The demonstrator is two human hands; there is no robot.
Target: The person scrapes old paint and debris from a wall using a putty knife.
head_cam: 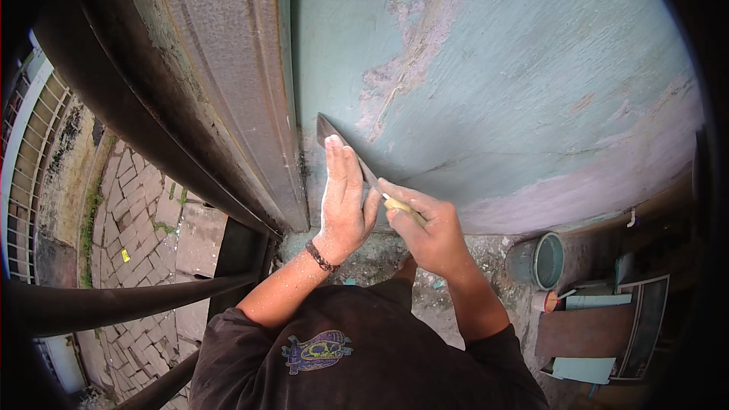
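Note:
My right hand is closed round the yellowish handle of a metal scraper or trowel. The tool's blade points up and left, its tip at the turquoise wall close to a grey metal door frame. My left hand lies along the blade, fingers extended together and fingertips on the metal; its palm side is hidden. White dust speckles that hand and forearm, above a dark braided bracelet. Pinkish patches show where the turquoise coat is gone.
A grey bucket stands by the wall's foot at right. Beside it are a small pinkish container, a brown board and a framed panel. Dark metal bars cross at left, with brick paving beyond.

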